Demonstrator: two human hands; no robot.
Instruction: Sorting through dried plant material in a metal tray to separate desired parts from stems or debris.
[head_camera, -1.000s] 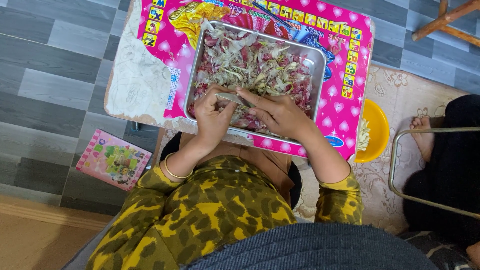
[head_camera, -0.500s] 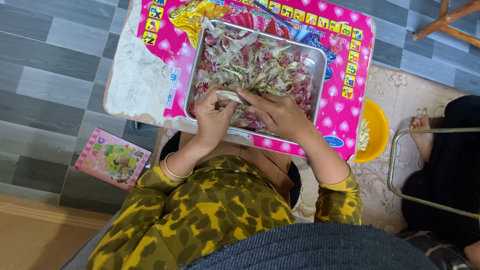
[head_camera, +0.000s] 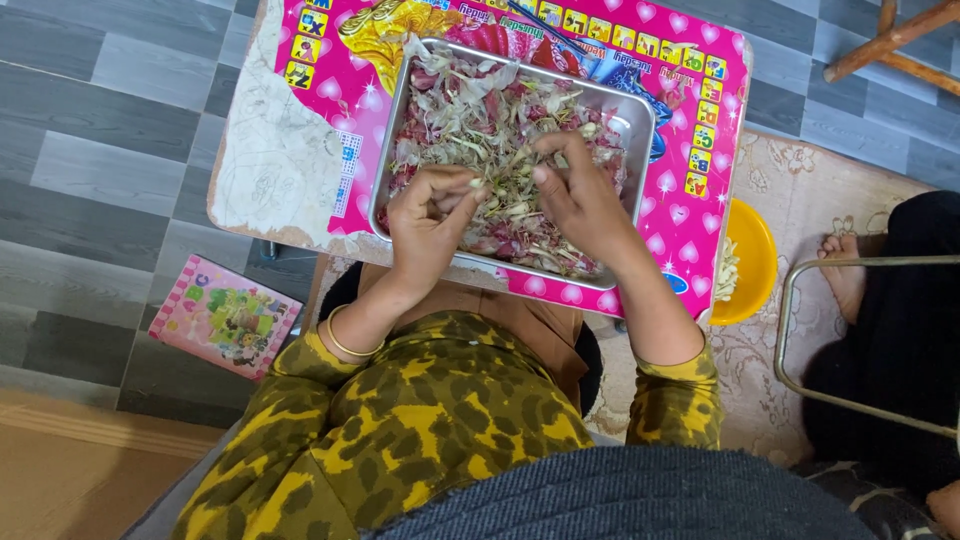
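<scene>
Head view: looked straight down on a seated person in a yellow camouflage top (head_camera: 420, 430), both bare hands over a metal tray.
Tray: a rectangular steel tray (head_camera: 640, 120) sat at upper centre of the frame, on a small pink table (head_camera: 715, 150) printed with hearts and picture squares.
Tray contents: a heap of pink, white and pale green peelings (head_camera: 480, 110) filled the tray from wall to wall.
Left hand: the left hand (head_camera: 425, 225) hung over the near left part of the tray, fingers curled in, thumb and fingertips pinched on a small pale piece (head_camera: 476, 183); a gold bangle (head_camera: 345, 345) ringed the wrist.
Right hand: the right hand (head_camera: 580, 195) lay over the middle of the tray, fingers bent down into the heap; whether it gripped anything, I could not tell.
Hands together: the two sets of fingertips were near each other, just apart.
Yellow bowl: a yellow bowl (head_camera: 755, 250) with pale bits inside stood on the patterned rug at the right, partly under the table edge.
Book: a pink picture book (head_camera: 225, 315) lay on the grey floor at lower left.
Neighbour: another person's bare foot (head_camera: 845, 270) showed at the right edge, beside a metal frame (head_camera: 790, 330).
</scene>
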